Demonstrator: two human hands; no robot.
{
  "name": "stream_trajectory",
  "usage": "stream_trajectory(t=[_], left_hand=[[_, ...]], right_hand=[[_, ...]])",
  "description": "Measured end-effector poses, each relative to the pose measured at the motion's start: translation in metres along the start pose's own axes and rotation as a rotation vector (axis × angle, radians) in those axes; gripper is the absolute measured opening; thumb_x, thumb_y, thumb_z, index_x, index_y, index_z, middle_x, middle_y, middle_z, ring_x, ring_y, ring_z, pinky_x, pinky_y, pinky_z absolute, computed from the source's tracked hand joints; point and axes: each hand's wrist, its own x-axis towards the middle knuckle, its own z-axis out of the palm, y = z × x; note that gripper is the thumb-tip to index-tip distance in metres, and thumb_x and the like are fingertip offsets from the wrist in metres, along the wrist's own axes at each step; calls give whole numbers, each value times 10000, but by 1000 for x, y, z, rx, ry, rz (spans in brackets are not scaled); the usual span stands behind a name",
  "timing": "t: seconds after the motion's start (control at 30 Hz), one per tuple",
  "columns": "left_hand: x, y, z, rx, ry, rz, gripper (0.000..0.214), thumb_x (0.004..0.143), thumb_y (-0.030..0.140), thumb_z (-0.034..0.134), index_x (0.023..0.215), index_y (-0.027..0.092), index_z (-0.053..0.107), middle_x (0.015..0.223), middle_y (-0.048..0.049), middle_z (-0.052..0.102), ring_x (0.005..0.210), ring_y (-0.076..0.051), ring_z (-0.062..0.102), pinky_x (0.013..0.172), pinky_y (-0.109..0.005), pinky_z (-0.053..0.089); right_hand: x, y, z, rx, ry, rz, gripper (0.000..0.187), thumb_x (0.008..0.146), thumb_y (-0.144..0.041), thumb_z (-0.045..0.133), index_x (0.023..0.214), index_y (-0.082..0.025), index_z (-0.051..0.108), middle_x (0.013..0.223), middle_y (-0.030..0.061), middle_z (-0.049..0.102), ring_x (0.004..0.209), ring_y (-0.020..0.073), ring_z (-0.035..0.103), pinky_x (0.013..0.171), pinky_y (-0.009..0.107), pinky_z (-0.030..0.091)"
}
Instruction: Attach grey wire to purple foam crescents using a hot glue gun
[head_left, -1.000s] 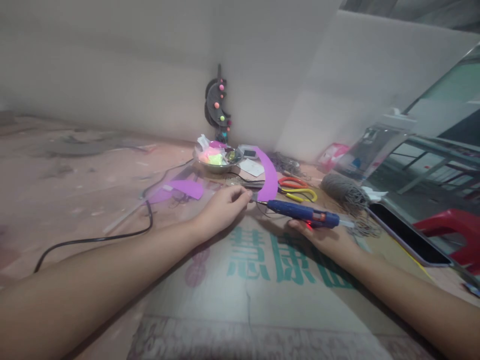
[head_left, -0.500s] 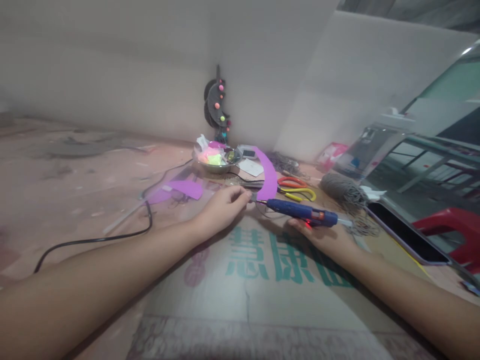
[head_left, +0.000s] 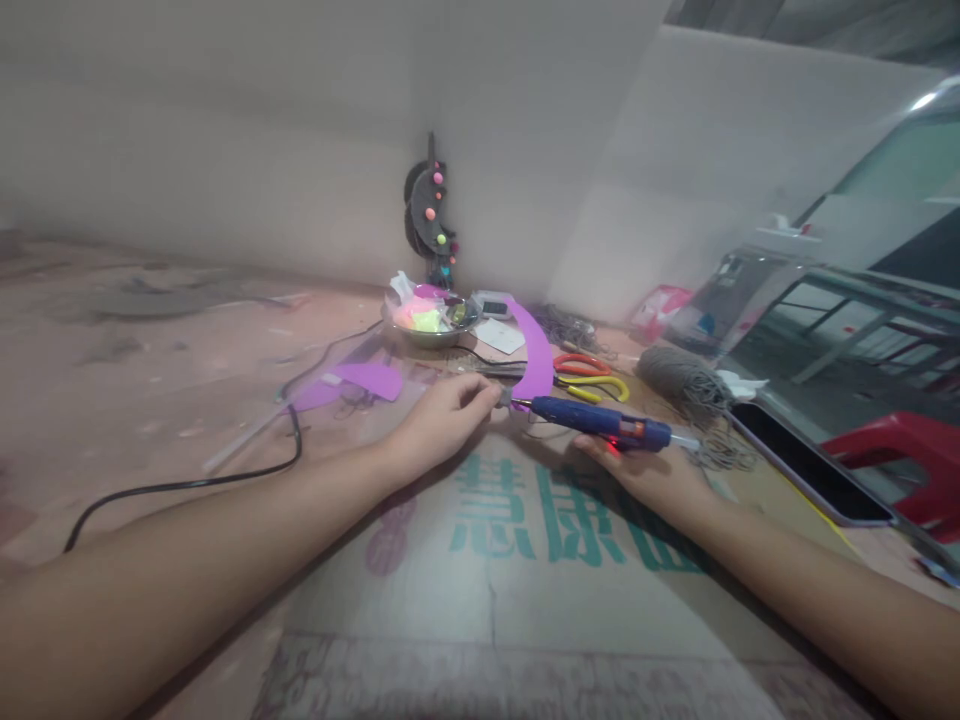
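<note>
My right hand (head_left: 637,468) is wrapped round a blue hot glue gun (head_left: 592,421), its red light lit and a clear glue stick poking out of the back. The nozzle points left and meets a small grey piece (head_left: 504,397) at the fingertips of my left hand (head_left: 452,417). Thumb and forefinger pinch that piece, whose kind is too small to make out. Just behind the nozzle lies a curved purple strip (head_left: 535,350). Scissors with red and yellow handles (head_left: 596,385) lie beyond the gun.
A metal bowl (head_left: 433,338) of colourful bits stands at the back, before a dark ornament with coloured balls (head_left: 429,210). To the right are grey yarn (head_left: 679,380) and a phone (head_left: 814,465). Purple scraps (head_left: 367,380) and a black cable (head_left: 187,484) lie left. Printed cardboard (head_left: 390,620) covers the front.
The view has shifted very slightly. Both hands keep their grip, and the glue gun's nozzle stays at the small grey piece.
</note>
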Motion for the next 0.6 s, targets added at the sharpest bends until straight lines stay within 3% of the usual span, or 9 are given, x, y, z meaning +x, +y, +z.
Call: stream_trajectory(t=[0.6], left_hand=[[-1,-1,1,23,-9,13,298,914,358,433,713,171,548,731,7,583,675,-140,495,623,-238,355]], right_hand=[[2,-6,-2,91,-15,8,179,775,-442,609,805,-271,654,790,41,737,749,271,707,744,405,592]])
